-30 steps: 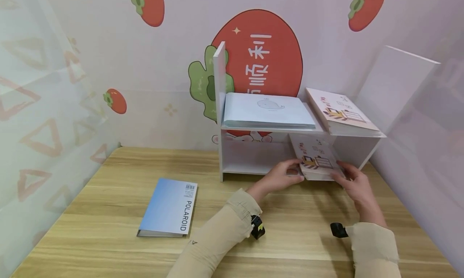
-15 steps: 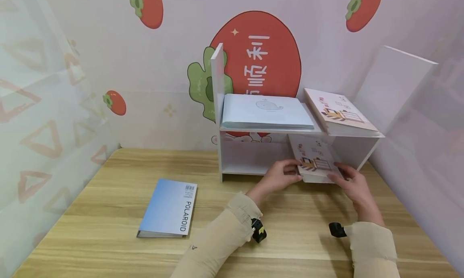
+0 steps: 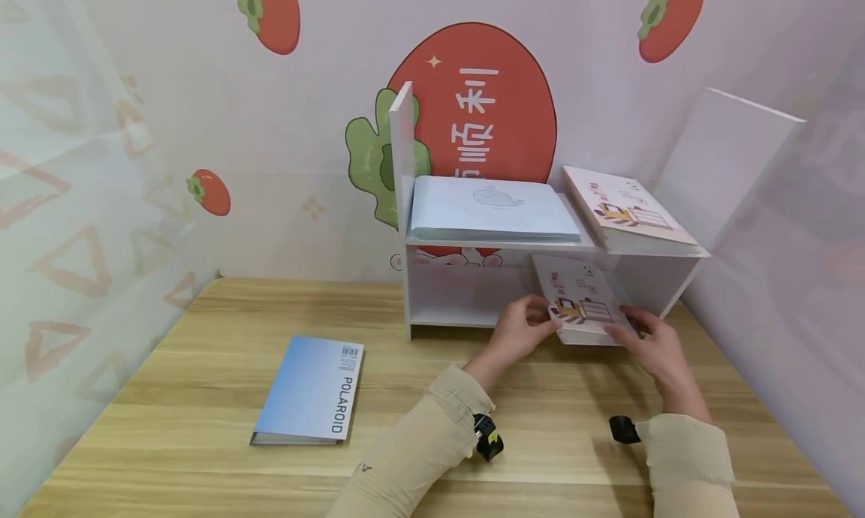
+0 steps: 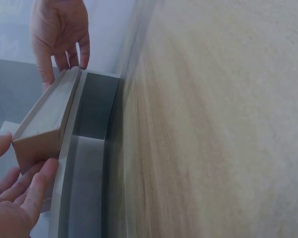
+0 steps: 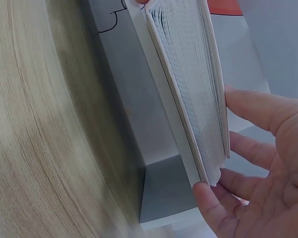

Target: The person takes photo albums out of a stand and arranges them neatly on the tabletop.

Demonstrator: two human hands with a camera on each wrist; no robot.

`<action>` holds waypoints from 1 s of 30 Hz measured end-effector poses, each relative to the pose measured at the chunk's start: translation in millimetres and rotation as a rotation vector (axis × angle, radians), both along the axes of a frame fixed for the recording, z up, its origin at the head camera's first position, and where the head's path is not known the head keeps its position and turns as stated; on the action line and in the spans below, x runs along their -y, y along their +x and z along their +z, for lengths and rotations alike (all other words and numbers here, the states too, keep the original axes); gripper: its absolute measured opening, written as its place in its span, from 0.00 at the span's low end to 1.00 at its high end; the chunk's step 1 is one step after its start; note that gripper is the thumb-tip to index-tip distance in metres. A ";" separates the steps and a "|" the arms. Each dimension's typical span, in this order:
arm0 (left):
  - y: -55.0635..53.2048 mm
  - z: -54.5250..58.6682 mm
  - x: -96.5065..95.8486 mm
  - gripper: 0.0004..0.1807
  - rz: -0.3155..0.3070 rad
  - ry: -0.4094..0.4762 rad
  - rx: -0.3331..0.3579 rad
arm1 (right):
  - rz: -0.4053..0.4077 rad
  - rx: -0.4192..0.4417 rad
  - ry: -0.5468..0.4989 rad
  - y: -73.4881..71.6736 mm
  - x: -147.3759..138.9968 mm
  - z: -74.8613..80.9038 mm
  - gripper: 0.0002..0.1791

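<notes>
Left hand grips the cartoon-cover album at 9 o'clock, right hand pinches it at 3. It's in the lower compartment, poking out toward 6, so imo a fingertip slip could drop it.

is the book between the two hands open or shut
Shut: in the right wrist view, the book shows its pages packed between both covers.

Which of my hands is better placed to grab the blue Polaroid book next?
Probably your left hand: it holds the side of the lower-shelf book nearer the blue book, while your right hand holds the far side. The left would have to let go first.
</notes>
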State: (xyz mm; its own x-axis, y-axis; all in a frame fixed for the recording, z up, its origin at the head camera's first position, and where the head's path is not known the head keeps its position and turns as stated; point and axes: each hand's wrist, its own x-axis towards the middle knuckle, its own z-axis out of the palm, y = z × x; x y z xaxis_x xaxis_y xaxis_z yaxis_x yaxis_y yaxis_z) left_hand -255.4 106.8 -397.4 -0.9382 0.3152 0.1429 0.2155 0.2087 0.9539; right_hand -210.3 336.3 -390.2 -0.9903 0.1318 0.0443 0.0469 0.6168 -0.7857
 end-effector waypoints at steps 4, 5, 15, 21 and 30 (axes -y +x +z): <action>-0.8 -1.9 -1.0 0.22 0.021 0.005 0.015 | -0.002 -0.008 0.010 1.5 1.9 2.2 0.40; -0.8 -1.6 -0.7 0.23 0.022 0.003 0.018 | -0.001 -0.006 0.010 2.0 2.3 3.4 0.40; -2.5 -2.2 3.2 0.30 -0.017 0.012 0.082 | 0.012 0.096 -0.055 0.3 2.3 6.3 0.46; -1.7 -1.8 5.0 0.28 -0.067 0.050 0.114 | 0.018 0.119 -0.067 1.5 4.4 7.1 0.48; -5.9 -4.7 6.6 0.29 -0.113 0.157 0.198 | 0.022 0.120 -0.062 5.6 4.7 14.2 0.49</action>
State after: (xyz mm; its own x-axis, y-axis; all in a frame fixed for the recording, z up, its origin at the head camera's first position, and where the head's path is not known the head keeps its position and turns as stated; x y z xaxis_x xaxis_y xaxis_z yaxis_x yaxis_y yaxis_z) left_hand -261.3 100.2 -402.1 -0.9129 0.4079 0.0154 0.0346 0.0398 0.9986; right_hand -204.6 331.5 -376.0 -0.9907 0.1086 -0.0822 0.1298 0.5692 -0.8119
